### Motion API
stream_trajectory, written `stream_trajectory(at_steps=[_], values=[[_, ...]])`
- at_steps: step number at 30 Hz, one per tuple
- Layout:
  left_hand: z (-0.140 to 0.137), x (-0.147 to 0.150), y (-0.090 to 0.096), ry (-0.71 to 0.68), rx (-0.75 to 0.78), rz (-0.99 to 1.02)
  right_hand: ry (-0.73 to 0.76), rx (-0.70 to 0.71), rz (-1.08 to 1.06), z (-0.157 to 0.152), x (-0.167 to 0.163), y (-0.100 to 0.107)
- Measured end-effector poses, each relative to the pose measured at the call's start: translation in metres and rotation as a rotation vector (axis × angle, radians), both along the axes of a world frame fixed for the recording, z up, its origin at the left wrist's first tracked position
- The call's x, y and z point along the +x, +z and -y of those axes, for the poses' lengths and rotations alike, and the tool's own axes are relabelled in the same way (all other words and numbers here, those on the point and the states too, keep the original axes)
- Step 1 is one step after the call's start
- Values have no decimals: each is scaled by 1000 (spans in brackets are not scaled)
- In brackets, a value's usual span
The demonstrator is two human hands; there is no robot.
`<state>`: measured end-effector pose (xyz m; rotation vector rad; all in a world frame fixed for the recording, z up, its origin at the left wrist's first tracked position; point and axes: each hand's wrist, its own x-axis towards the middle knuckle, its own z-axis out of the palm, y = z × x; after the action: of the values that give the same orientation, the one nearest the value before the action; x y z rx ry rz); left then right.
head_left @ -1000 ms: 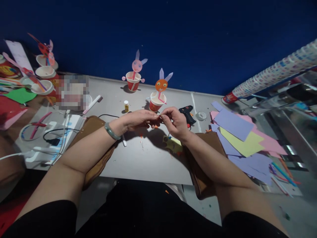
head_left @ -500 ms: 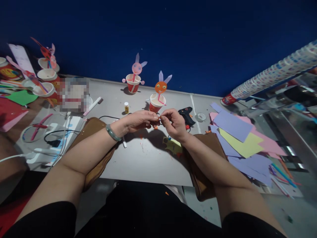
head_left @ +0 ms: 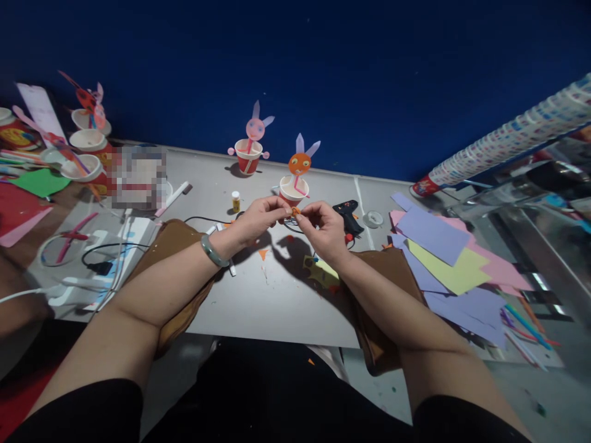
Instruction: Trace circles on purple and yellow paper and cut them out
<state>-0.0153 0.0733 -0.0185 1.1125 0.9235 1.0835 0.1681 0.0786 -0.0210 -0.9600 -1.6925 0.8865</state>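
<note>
Between my two hands is a small orange paper piece (head_left: 295,211), pinched at its left by my left hand (head_left: 265,220) and at its right by my right hand (head_left: 324,229). Just behind my fingertips stands a red paper cup (head_left: 292,195) bearing an orange rabbit face (head_left: 300,163) with pale purple ears. Farther back and left is a second cup (head_left: 248,161) with a pink rabbit face (head_left: 255,129). A black glue gun (head_left: 348,216) lies right of my right hand. Below it, a yellow paper scrap (head_left: 322,271) lies partly under my right wrist.
A small yellow bottle (head_left: 236,202) stands left of the cups. Purple, yellow and pink paper sheets (head_left: 436,234) lie at the right, near a long stack of paper cups (head_left: 503,135). A white power strip (head_left: 87,283) with cables sits at the left. A tape roll (head_left: 373,218) lies beside the glue gun.
My left hand's fingers have drawn in, and the orange paper piece now shows more plainly between my fingertips. An orange scrap below my left hand has come into view. The cups stay put.
</note>
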Motion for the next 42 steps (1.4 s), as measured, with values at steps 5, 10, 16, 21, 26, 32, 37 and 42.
stream_trajectory(at_steps=[5, 10, 16, 21, 26, 32, 37, 42], values=[[0, 1, -4, 6, 29, -46, -8, -86, -32, -1, -1, -3], [-1, 7, -2, 47, -26, -78, -60, -74, -16, -13, 17, -4], [-9, 9, -8, 244, 21, -216, -200, -172, 107, -53, 58, -6], [-24, 6, -25, 430, 96, -376, -31, -256, 90, -77, 63, -14], [-44, 1, -37, 525, 130, -462, 71, -287, -40, -86, 53, -13], [-63, -3, -43, 485, 0, -500, 65, -292, -87, -91, 54, -15], [-69, -4, -47, 477, 13, -467, 73, -302, -101, -92, 51, -24], [-70, -1, -48, 471, -2, -421, 83, -313, -60, -90, 48, -25]])
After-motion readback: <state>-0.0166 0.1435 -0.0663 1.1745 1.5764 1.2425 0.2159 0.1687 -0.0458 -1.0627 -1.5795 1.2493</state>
